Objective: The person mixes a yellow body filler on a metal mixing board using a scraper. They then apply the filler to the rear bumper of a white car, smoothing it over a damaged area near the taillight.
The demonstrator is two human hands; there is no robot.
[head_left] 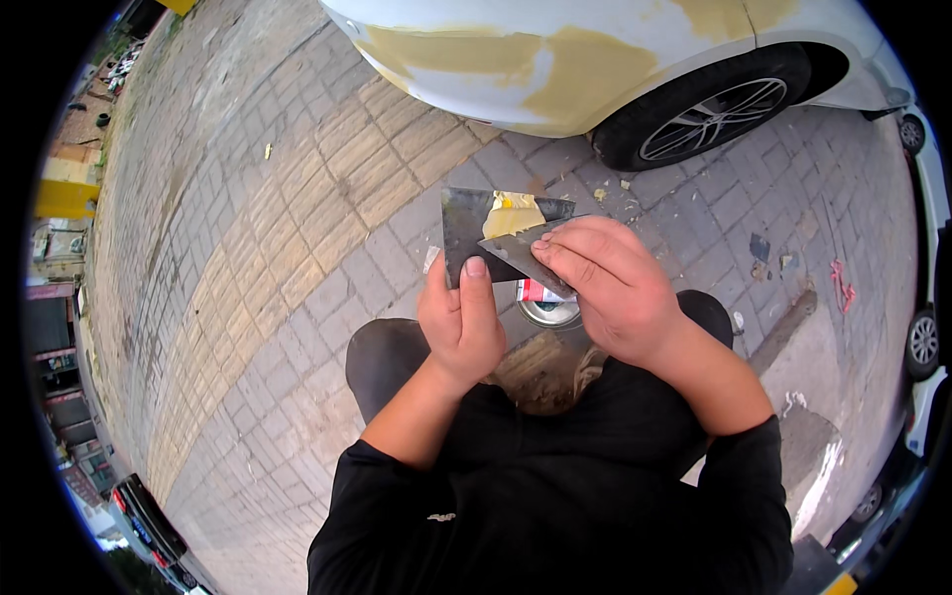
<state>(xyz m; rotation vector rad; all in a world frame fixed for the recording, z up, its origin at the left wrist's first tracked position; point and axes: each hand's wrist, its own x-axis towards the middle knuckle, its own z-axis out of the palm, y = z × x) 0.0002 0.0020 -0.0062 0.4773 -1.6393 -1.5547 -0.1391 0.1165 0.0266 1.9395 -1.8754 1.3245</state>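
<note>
A: Head view, hands?
B: Metal plate [466,233] with yellow putty [511,213] is gripped by left hand [461,322], thumb on top. Small scraper blade [526,253] is pinched in right hand [610,288], laid against the plate.
A: Surroundings?
B: Patched white car [595,59], tin can [545,302] below.

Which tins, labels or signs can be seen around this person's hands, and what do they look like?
Round metal tin with a red and white label: on the paving below the hands, mostly hidden behind the right hand.
Yellow panel, perhaps a sign: far left edge, too blurred to tell.
</note>
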